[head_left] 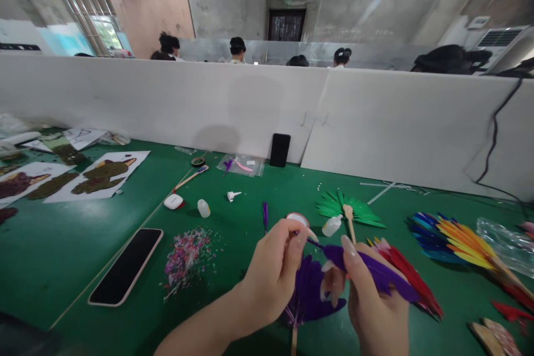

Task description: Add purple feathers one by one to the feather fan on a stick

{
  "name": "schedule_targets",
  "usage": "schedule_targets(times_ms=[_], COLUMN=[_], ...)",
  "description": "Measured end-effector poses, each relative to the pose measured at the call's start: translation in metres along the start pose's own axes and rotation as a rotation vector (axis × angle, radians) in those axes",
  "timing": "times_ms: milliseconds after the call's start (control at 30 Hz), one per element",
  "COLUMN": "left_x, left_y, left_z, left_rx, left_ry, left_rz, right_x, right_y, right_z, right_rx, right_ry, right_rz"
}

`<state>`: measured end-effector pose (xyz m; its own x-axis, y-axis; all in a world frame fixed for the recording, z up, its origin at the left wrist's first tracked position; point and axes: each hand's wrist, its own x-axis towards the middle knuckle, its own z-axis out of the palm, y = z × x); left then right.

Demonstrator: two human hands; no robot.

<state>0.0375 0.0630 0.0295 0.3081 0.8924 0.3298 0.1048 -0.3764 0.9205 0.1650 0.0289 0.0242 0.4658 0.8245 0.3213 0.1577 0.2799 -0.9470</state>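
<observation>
Between thumb and fingers, my right hand holds a purple feather, its quill pointing left. My left hand is closed in a pinch at the thin quill end. Below both hands lies a fan of purple feathers on a wooden stick, partly covered by my fingers. A single purple feather rests on the table beyond my left hand. Just behind the hands are a round white lid or roll, partly hidden, and a small white glue bottle.
On the green table lie a phone, a pile of colourful bits, and another small bottle. A green feather fan and a blue-yellow one are at right. A white partition borders the back.
</observation>
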Motion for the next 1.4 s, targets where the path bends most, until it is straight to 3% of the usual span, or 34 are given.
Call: schedule_targets(times_ms=[167, 333, 667, 800, 1000, 1167, 1400], left_x=[0.003, 0.004, 0.005, 0.006, 0.010, 0.010, 0.005], left_y=[0.002, 0.002, 0.004, 0.001, 0.006, 0.006, 0.007], left_z=[-0.001, -0.005, -0.008, -0.010, -0.014, -0.012, -0.011], left_rx=[-0.055, -0.288, -0.387, -0.431, -0.453, -0.412, -0.229], left_ry=[-0.001, -0.109, -0.141, -0.167, -0.249, -0.195, -0.100], left_rz=[-0.089, -0.236, -0.269, -0.301, -0.385, -0.386, -0.369], right_x=[-0.003, -0.003, -0.001, 0.000, 0.002, 0.004, 0.001], right_y=[-0.012, -0.020, -0.018, -0.015, -0.010, -0.007, -0.011], right_z=[0.004, 0.005, 0.002, 0.002, -0.002, -0.007, -0.002], right_rx=[-0.119, -0.168, -0.199, -0.136, 0.067, 0.070, 0.049], right_ry=[0.010, 0.035, 0.054, 0.059, -0.059, -0.126, -0.085], right_rz=[-0.002, -0.049, -0.053, 0.032, 0.142, 0.135, 0.118])
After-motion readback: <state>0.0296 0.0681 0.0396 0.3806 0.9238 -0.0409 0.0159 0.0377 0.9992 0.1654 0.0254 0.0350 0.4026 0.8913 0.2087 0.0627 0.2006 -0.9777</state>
